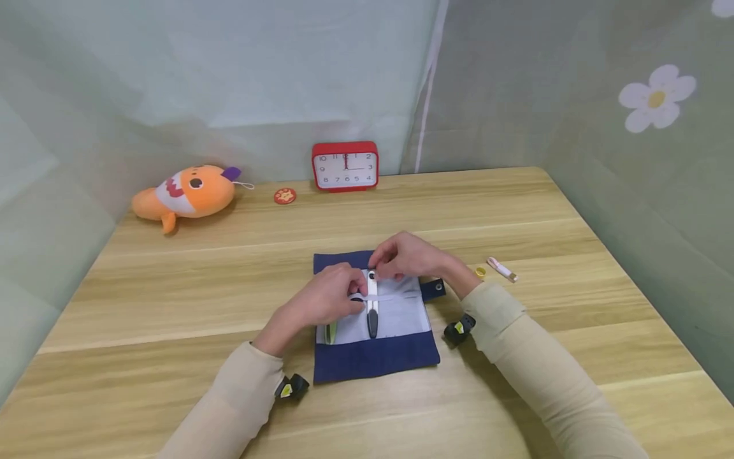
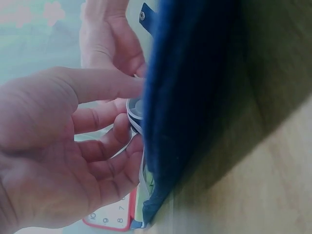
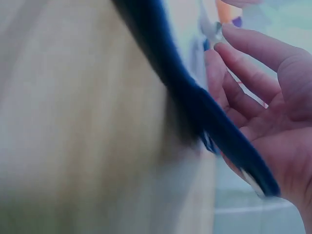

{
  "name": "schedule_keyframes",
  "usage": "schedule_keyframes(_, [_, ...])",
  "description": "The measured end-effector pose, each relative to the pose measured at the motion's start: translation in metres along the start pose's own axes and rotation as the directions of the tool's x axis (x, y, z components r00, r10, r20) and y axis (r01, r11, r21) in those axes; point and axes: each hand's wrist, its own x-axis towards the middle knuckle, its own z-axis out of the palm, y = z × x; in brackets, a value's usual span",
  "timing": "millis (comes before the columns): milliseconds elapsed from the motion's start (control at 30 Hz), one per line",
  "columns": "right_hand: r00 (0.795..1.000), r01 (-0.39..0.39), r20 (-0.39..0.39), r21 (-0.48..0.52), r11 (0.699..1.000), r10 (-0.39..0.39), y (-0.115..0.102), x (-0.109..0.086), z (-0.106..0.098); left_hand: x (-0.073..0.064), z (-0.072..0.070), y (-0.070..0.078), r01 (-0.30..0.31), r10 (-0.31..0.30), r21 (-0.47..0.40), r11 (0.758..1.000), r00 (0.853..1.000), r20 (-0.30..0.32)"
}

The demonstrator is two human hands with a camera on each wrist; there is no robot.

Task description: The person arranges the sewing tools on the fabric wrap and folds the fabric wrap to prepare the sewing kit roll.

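Along the table's [image 1: 115, 306] left edge we see an orange plush [image 1: 206, 191] at the back; broad open wood runs from there to the navy case [image 1: 375, 364], spread mid-table, well apart from both side edges. The left hand [image 1: 329, 294] bends its fingers at an elastic band [image 1: 398, 296]; whether they pinch it, we cannot tell. The white-and-black tool [image 1: 373, 324] lies on the case's pale lining, its upper end pinched by the right hand [image 1: 413, 255]. More open wood stretches rightward. We read hour numerals on the red clock [image 1: 345, 171].
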Motion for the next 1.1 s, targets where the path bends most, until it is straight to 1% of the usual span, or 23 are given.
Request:
schedule_keyframes(100, [0.996, 0.000, -0.084, 0.001, 1.000, 0.001, 0.000, -0.012, -0.017, 0.001, 0.001, 0.000, -0.007, 0.007, 0.007, 1.000, 1.000, -0.006])
schedule_keyframes(167, [0.987, -0.014, -0.160, 0.000, 1.000, 0.014, 0.001, -0.027, -0.034, 0.000, 0.002, 0.000, -0.006, 0.006, 0.005, 1.000, 1.000, -0.012])
schedule_keyframes(233, [0.972, -0.044, -0.232, -0.009, 0.999, 0.041, 0.005, -0.045, -0.053, 0.000, 0.002, 0.001, -0.004, 0.004, 0.006, 1.000, 1.000, -0.019])
schedule_keyframes(333, [0.945, -0.097, -0.318, -0.047, 0.994, 0.077, 0.015, -0.073, -0.079, 0.000, 0.003, 0.004, 0.004, -0.004, 0.014, 1.000, 0.999, -0.036])
schedule_keyframes(467, [0.911, -0.175, -0.393, -0.104, 0.979, 0.121, 0.039, -0.107, -0.100, 0.002, 0.004, 0.009, 0.002, 0.000, 0.034, 0.999, 0.998, -0.056])
schedule_keyframes(567, [0.897, -0.231, -0.409, -0.113, 0.966, 0.166, 0.060, -0.129, -0.106, 0.006, 0.006, 0.011, -0.020, 0.023, 0.059, 0.998, 0.998, -0.053])
schedule_keyframes(667, [0.895, -0.267, -0.395, -0.103, 0.958, 0.207, 0.079, -0.144, -0.108, 0.010, 0.008, 0.012, -0.049, 0.054, 0.096, 0.994, 0.997, -0.048])
schedule_keyframes(733, [0.893, -0.284, -0.389, -0.096, 0.954, 0.227, 0.088, -0.151, -0.108, 0.012, 0.008, 0.013, -0.058, 0.064, 0.120, 0.991, 0.997, -0.044])
schedule_keyframes(900, [0.876, -0.328, -0.395, -0.070, 0.942, 0.276, 0.102, -0.163, -0.105, 0.014, 0.011, 0.014, -0.041, 0.048, 0.154, 0.987, 0.998, -0.041])
schedule_keyframes(1000, [0.867, -0.350, -0.395, -0.054, 0.935, 0.302, 0.106, -0.166, -0.104, 0.014, 0.013, 0.015, -0.044, 0.051, 0.170, 0.985, 0.998, -0.034])
schedule_keyframes(1100, [0.867, -0.351, -0.396, -0.055, 0.935, 0.303, 0.107, -0.167, -0.103, 0.014, 0.015, 0.016, -0.062, 0.069, 0.190, 0.980, 0.997, -0.029])
